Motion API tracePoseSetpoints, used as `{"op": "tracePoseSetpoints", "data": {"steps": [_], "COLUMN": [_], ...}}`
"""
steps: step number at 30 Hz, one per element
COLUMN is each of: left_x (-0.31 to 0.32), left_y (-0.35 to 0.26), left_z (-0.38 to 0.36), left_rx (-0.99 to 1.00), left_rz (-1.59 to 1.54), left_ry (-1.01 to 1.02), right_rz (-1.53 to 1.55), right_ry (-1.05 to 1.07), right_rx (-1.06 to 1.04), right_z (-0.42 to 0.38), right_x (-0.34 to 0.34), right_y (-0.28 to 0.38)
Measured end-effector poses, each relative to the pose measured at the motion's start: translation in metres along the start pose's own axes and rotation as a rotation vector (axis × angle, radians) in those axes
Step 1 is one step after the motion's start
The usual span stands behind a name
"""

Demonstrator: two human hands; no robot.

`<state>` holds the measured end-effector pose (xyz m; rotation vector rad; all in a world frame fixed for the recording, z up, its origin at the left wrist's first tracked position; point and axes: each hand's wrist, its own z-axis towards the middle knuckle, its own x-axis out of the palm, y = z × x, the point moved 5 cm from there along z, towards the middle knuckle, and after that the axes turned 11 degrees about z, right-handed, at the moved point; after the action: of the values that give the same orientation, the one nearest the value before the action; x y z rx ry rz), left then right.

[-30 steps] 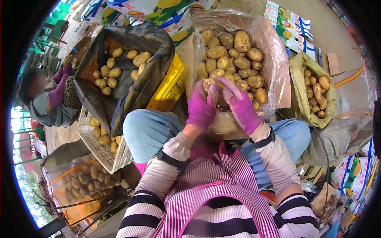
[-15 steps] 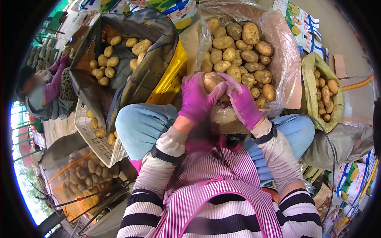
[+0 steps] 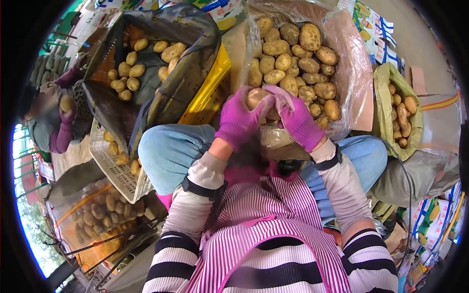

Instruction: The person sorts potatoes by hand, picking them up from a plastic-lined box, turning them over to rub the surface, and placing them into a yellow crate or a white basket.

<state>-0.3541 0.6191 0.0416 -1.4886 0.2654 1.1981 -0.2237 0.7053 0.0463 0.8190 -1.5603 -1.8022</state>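
Both hands wear purple gloves and meet at the near edge of a plastic-lined box (image 3: 361, 73) full of potatoes (image 3: 276, 47). My left hand (image 3: 242, 117) is wrapped round a brown potato (image 3: 255, 98). Against the same potato and my left fingertips rest the curled fingers of my right hand (image 3: 296, 117). Under the fingers, part of a second roundish shape shows, too hidden to name.
A dark-lined yellow crate (image 3: 207, 85) with potatoes is at the left, a white crate (image 3: 117, 168) below it. A green sack (image 3: 415, 127) of potatoes stands right. At far left a co-worker (image 3: 53, 117) holds a potato (image 3: 67, 103).
My hands have shifted slightly left and up with the potato between them. The co-worker's hand has come nearer their body, now with a potato in view.
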Motion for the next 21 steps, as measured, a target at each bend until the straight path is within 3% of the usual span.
{"op": "tracePoseSetpoints", "data": {"steps": [2, 5, 8, 9, 12, 13, 16, 17, 21], "left_x": [0.004, 0.017, 0.019, 0.018, 0.008, 0.005, 0.009, 0.015, 0.013], "left_y": [0.005, 0.034, 0.046, 0.037, 0.008, 0.004, 0.006, 0.011, 0.01], "left_z": [0.0, 0.004, 0.009, 0.007, 0.005, 0.004, 0.006, -0.003, -0.001], "left_rx": [-0.07, -0.515, -0.573, -0.58, -0.284, -0.381, -0.277, -0.431, -0.466], "left_rz": [0.039, -0.476, -0.793, -0.903, -0.585, -0.641, -0.71, -0.872, -0.92], "left_ry": [0.05, 0.293, 0.179, 0.231, 0.339, 0.39, 0.131, 0.241, 0.425], "right_rz": [-0.049, -0.059, -0.098, -0.11, -0.166, -0.192, -0.413, -0.509, -0.487], "right_ry": [-0.022, -0.018, 0.051, 0.048, -0.003, -0.036, -0.138, -0.176, -0.232], "right_rx": [-0.023, -0.052, -0.046, -0.085, -0.176, -0.188, -0.135, -0.1, -0.151], "right_z": [-0.002, -0.001, 0.008, 0.01, 0.011, 0.01, 0.012, 0.012, 0.011], "right_x": [0.004, 0.01, 0.0, -0.001, -0.007, -0.006, 0.002, 0.003, -0.003], "right_y": [-0.004, 0.009, 0.008, 0.007, 0.005, 0.008, 0.014, 0.015, 0.024]}}
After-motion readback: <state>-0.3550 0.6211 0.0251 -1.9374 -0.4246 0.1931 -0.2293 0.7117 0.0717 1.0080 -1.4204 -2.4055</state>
